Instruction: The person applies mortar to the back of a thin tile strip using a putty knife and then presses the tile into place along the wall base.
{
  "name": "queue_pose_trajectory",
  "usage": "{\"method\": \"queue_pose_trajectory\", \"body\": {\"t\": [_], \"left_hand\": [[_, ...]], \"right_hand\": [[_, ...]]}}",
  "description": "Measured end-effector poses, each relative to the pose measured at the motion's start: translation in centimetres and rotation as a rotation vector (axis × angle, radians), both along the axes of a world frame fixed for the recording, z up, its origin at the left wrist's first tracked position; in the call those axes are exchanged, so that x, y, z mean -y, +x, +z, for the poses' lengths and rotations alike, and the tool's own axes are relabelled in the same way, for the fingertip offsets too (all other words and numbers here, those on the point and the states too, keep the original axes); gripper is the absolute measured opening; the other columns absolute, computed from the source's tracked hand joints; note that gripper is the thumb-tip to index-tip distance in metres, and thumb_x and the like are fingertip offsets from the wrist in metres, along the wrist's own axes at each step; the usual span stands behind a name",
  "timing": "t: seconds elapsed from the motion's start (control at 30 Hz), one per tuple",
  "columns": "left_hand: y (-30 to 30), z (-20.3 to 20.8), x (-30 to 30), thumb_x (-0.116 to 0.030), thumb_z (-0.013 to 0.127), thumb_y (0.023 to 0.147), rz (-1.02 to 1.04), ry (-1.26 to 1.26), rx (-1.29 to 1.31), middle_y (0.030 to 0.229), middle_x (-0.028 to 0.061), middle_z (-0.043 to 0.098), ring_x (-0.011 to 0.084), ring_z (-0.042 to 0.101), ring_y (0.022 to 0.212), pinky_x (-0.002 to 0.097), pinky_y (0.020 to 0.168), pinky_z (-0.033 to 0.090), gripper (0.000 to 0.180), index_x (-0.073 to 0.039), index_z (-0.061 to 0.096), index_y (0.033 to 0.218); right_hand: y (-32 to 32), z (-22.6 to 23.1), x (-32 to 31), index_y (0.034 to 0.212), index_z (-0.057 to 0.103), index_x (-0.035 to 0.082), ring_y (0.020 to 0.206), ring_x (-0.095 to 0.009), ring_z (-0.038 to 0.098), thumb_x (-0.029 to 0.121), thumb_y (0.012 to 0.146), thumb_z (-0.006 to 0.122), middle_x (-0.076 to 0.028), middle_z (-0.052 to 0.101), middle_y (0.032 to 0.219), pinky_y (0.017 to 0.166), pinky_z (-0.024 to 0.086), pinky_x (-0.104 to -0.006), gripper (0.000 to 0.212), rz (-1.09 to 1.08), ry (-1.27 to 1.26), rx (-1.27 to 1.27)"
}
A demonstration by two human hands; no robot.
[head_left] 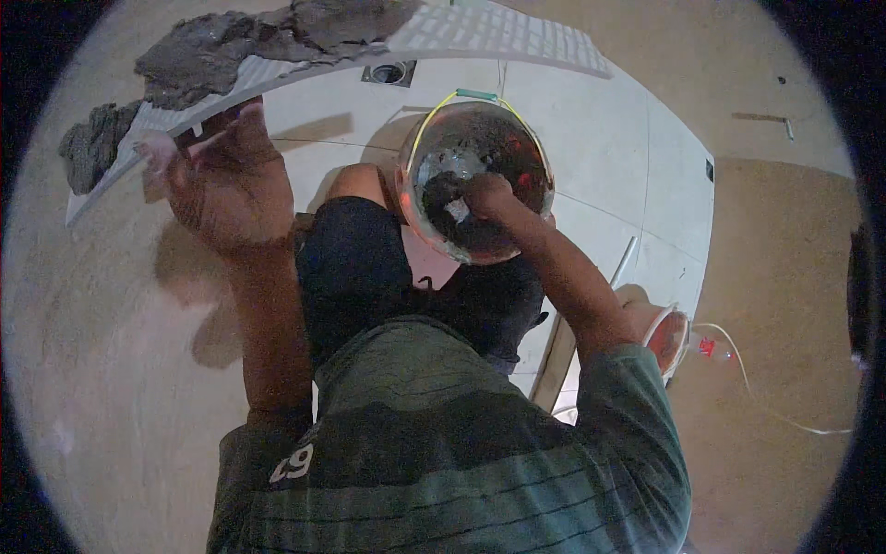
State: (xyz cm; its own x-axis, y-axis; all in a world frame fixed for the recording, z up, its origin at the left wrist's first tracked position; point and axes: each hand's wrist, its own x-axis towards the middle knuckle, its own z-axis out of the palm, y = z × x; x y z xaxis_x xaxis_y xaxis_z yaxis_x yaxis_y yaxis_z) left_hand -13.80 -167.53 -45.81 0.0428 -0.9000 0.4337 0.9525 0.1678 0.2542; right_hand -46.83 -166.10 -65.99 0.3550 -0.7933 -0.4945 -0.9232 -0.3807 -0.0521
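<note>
A large pale tile [517, 42] with a ribbed back stands tilted at the far left, thick grey mortar [198, 60] spread over much of its left and middle. My left hand [235, 194] is raised at the tile's lower edge and grips it there, the fingers partly hidden. Between my knees a round bucket [406, 198] with a wire handle holds more dark, wet mortar. My right hand [489, 196] reaches inside, closed on a tool with a pale flat blade [457, 210] that rests in the mortar; its handle is hidden by the fingers.
White floor tiles [600, 148] lie under the bucket, with a square drain [388, 72] beyond it. Right of my elbow stands a smaller bucket [669, 342], beside a clear bottle with a red label [709, 347] and a thin pale cord [771, 411]. Bare plaster-coloured surfaces surround the tiles.
</note>
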Motion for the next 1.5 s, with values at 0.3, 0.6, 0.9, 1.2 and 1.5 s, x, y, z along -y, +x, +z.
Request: {"method": "queue_pose_trajectory", "body": {"t": [0.3, 0.6, 0.9, 1.2, 1.5], "left_hand": [[0.2, -0.2, -1.7, -0.033, 0.059, 0.095, 0.088, 0.110, -0.069, 0.129, 0.0160, 0.060, 0.0308, 0.058, 0.120, 0.0497, 0.107, 0.044, 0.046, -0.005, 0.052, 0.132], [-0.5, -0.1, -2.5, -0.035, 0.057, 0.096, 0.323, 0.319, 0.033, 0.127, 0.0152, 0.061, 0.0300, 0.058, 0.118, 0.0488, 0.108, 0.042, 0.044, -0.006, 0.054, 0.129], [-1.4, 0.0, -2.7, -0.038, 0.055, 0.097, 0.381, 0.427, 0.078, 0.125, 0.0144, 0.062, 0.0293, 0.058, 0.117, 0.0478, 0.109, 0.040, 0.041, -0.007, 0.056, 0.126], [-2.2, 0.4, -4.0, -0.040, 0.053, 0.098, 0.412, 0.520, 0.105, 0.123, 0.0136, 0.063, 0.0285, 0.058, 0.116, 0.0469, 0.110, 0.039, 0.040, -0.008, 0.057, 0.123], [-1.8, 1.0, -4.3, -0.043, 0.050, 0.100, 0.487, 0.556, 0.163, 0.120, 0.0128, 0.063, 0.0278, 0.059, 0.115, 0.0459, 0.111, 0.037, 0.040, -0.009, 0.059, 0.120]], "right_hand": [[-1.3, -4.2, 0.4, 0.108, 0.069, 0.004, 0.097, -0.038, 0.069, 0.005, 0.071, 0.068, -0.023, 0.070, 0.099, 0.077, 0.055, -0.0490, 0.037, 0.051, 0.252, -0.059], [-2.9, -6.3, 0.3, 0.108, 0.062, -0.002, 0.072, -0.024, 0.068, 0.007, 0.087, 0.050, -0.017, 0.067, 0.091, 0.054, 0.054, -0.0409, 0.025, -0.412, 0.631, 0.161], [-2.0, -6.8, 3.6, 0.093, 0.061, 0.005, 0.052, -0.020, 0.055, 0.017, 0.089, 0.056, -0.011, 0.060, 0.066, 0.047, 0.045, -0.0369, 0.013, -0.076, 0.843, -0.292], [-4.2, -5.6, 5.4, 0.083, 0.062, 0.010, 0.051, -0.016, 0.048, 0.029, 0.083, 0.067, -0.002, 0.054, 0.063, 0.045, 0.038, -0.0334, 0.019, -0.379, 0.999, 0.033], [-3.7, 5.2, 7.3, 0.097, 0.066, 0.014, 0.052, -0.010, 0.046, 0.038, 0.088, 0.070, 0.003, 0.056, 0.074, 0.046, 0.039, -0.0279, 0.026, -0.230, 1.341, -0.025]]}}
